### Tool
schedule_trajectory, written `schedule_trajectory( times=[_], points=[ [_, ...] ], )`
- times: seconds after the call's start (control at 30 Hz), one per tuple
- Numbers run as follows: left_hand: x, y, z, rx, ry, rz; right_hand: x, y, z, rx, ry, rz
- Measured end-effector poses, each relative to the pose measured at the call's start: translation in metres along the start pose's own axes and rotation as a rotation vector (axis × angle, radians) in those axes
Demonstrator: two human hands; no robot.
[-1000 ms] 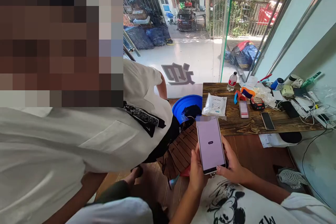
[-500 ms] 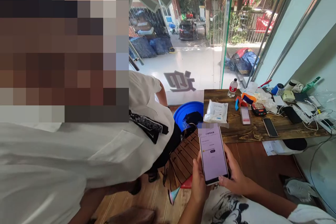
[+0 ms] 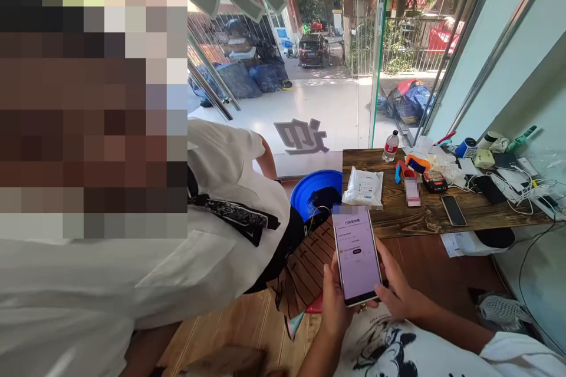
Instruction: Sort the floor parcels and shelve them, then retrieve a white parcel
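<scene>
Fingers (image 3: 328, 284) of the left hand (image 3: 336, 306) and the right hand (image 3: 400, 296) are gripping a slim white-edged smartphone (image 3: 358, 262) with a lit, pale mauve screen. Compared with a second ago, that screen is showing several lines of dark text instead of a nearly blank page with one small black button. Compared with half a second ago, the right thumb (image 3: 384, 295) is resting by the phone's lower right edge rather than overlapping its bottom border. A blurred band is masking the phone's top, the smaller text is running too fine to read, and the casing is hiding the fingertips behind it. The phone is sitting between the two hands, tilting slightly. Beyond it, on a dark brown wooden surface (image 3: 411, 222), a puffy white plastic packet (image 3: 363, 187) and a flat black smartphone (image 3: 453, 211) are lying, while a clear red-labelled bottle (image 3: 391, 147) is standing. Beside the surface, a round blue plastic tub (image 3: 300, 191) is showing only partly. At left, a person in a white shirt (image 3: 194, 283) is standing close, the head pixelated.
</scene>
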State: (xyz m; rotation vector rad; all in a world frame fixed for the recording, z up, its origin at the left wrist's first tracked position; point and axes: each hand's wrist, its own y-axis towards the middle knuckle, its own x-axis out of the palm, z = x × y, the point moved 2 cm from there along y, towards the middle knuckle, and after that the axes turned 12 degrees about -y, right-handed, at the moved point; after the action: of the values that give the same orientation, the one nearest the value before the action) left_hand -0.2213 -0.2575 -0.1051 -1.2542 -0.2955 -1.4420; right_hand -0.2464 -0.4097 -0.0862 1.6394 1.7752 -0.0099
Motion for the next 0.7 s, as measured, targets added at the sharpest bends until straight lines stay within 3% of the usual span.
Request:
schedule_trajectory(
  times=[0.17,0.33,0.7],
  points=[
    [0.008,-0.002,0.000,-0.023,0.014,-0.050,-0.007,-0.002,0.007,-0.182,-0.318,0.208],
    [0.013,-0.004,-0.001,-0.049,0.006,-0.084,-0.010,-0.004,0.010,-0.261,-0.442,0.328],
    [0.024,-0.015,-0.009,0.006,-0.097,0.034,-0.022,-0.003,-0.003,-0.134,-0.508,0.372]
  ],
)
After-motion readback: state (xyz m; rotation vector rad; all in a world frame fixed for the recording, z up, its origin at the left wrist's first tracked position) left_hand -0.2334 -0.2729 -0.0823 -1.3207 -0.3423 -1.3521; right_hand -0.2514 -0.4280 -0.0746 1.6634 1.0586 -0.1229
